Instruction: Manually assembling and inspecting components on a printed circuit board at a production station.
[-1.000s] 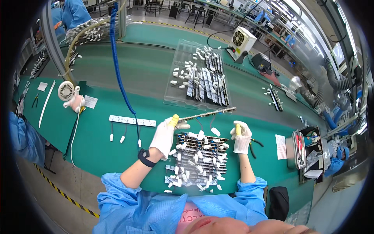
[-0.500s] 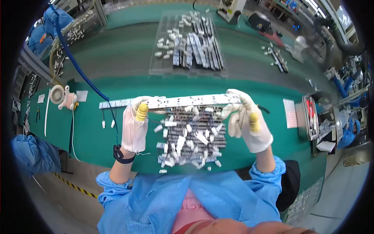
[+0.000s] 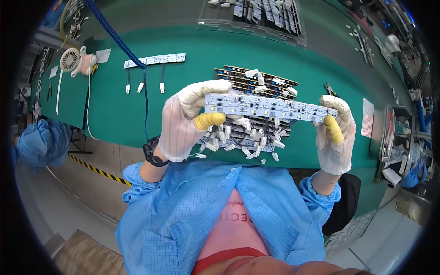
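Note:
Between both hands I hold a long white LED circuit board strip [image 3: 270,108], its component side facing up. My left hand [image 3: 190,114], in a white glove with a yellow thumb cover, pinches its left end. Gloved the same way, my right hand [image 3: 336,135] grips the right end. Beneath the strip lies a pile of similar boards [image 3: 256,82] with dark wires and white connectors [image 3: 247,123]; the held strip hides its middle. Another LED strip [image 3: 156,60] lies alone to the far left, its wires and white plugs hanging toward me.
A clear plastic tray [image 3: 252,28] of boards stands at the back. A coiled blue cord [image 3: 114,36] crosses the left side, near a small fan [image 3: 77,61]. Pliers [image 3: 329,89] lie beyond my right hand. A metal box [image 3: 392,130] sits at the right edge.
The strip's held view goes from a plain white edge to its component face. My left hand has moved right along with it, and the view has shifted. The far-left strip now lies apart.

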A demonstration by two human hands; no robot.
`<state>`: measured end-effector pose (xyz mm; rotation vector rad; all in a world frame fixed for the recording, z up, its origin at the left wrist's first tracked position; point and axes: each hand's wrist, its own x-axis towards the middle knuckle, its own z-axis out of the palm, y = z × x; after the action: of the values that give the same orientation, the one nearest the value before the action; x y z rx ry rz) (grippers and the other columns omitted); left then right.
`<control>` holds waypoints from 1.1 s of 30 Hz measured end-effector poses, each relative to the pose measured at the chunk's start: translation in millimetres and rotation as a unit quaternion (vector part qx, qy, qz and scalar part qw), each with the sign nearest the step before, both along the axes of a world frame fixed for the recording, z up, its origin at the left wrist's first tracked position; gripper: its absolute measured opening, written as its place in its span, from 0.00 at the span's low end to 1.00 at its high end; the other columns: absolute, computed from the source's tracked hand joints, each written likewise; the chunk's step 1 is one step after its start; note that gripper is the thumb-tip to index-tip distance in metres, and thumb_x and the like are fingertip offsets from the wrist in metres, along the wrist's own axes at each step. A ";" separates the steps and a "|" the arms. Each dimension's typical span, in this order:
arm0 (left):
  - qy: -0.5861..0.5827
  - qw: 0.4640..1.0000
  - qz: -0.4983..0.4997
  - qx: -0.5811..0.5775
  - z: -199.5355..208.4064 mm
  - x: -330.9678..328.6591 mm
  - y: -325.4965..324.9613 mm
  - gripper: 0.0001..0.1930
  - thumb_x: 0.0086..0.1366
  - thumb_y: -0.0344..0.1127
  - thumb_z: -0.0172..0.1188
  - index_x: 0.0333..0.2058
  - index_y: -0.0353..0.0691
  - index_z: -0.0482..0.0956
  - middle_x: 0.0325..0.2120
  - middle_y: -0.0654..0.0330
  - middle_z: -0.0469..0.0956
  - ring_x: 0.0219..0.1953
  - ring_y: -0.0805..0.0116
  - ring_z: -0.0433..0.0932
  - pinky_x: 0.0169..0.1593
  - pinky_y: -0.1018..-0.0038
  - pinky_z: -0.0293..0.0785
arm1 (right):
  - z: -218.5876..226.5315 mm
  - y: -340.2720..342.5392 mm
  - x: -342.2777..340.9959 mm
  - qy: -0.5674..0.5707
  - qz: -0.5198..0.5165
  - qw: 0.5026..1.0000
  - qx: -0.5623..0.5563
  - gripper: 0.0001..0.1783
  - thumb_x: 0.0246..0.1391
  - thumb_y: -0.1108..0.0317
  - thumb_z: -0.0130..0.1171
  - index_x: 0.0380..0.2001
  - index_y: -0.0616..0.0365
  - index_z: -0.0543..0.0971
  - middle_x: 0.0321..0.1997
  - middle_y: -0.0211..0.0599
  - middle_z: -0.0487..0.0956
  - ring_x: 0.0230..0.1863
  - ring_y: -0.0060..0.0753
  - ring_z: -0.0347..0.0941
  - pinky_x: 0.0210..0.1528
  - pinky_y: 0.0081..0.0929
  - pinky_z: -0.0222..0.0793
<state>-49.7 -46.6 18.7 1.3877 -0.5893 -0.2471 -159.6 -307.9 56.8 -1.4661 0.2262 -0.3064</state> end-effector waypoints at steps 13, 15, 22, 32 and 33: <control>0.034 0.999 0.029 -0.008 -1.4 9.6 12.3 0.27 0.53 0.40 0.66 0.48 0.30 0.74 0.41 0.57 0.79 0.43 0.72 0.78 0.46 0.78 0.75 | -3.8 0.6 17.8 0.016 0.030 0.999 -0.037 0.25 0.57 0.61 0.57 0.52 0.69 0.68 0.28 0.28 0.74 0.15 0.10 0.61 0.20 0.10 0.54; 0.045 0.998 0.029 0.029 1.1 12.4 14.9 0.26 0.52 0.41 0.67 0.47 0.33 0.76 0.41 0.57 0.79 0.42 0.71 0.78 0.46 0.79 0.75 | -9.2 -4.1 18.8 0.000 0.046 0.998 -0.038 0.25 0.58 0.61 0.56 0.52 0.69 0.68 0.29 0.29 0.74 0.15 0.10 0.61 0.20 0.10 0.53; -0.021 0.996 0.031 0.075 -14.0 18.0 23.8 0.29 0.52 0.42 0.68 0.47 0.28 0.74 0.45 0.52 0.76 0.45 0.64 0.77 0.50 0.72 0.74 | -11.4 -0.7 19.3 -0.013 0.015 0.999 -0.030 0.25 0.56 0.65 0.58 0.53 0.69 0.67 0.36 0.33 0.76 0.15 0.10 0.60 0.17 0.08 0.50; -0.115 0.986 0.097 0.066 -19.8 17.9 18.8 0.25 0.47 0.52 0.67 0.40 0.41 0.81 0.39 0.57 0.80 0.32 0.70 0.80 0.36 0.74 0.76 | -6.8 -2.3 20.6 0.024 0.041 0.999 0.010 0.23 0.56 0.65 0.58 0.51 0.67 0.69 0.28 0.30 0.74 0.13 0.10 0.58 0.20 0.09 0.52; -0.115 0.986 0.098 0.066 -18.3 16.9 20.0 0.25 0.47 0.52 0.67 0.40 0.41 0.81 0.39 0.57 0.80 0.32 0.70 0.80 0.36 0.74 0.76 | -7.2 -3.8 20.4 0.026 0.059 0.998 0.022 0.24 0.55 0.65 0.59 0.51 0.67 0.68 0.31 0.31 0.75 0.15 0.11 0.60 0.21 0.09 0.55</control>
<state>-32.8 -26.6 0.4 1.6047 -0.6284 0.0345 -139.2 -311.7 49.6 -1.4395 0.1860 -0.1663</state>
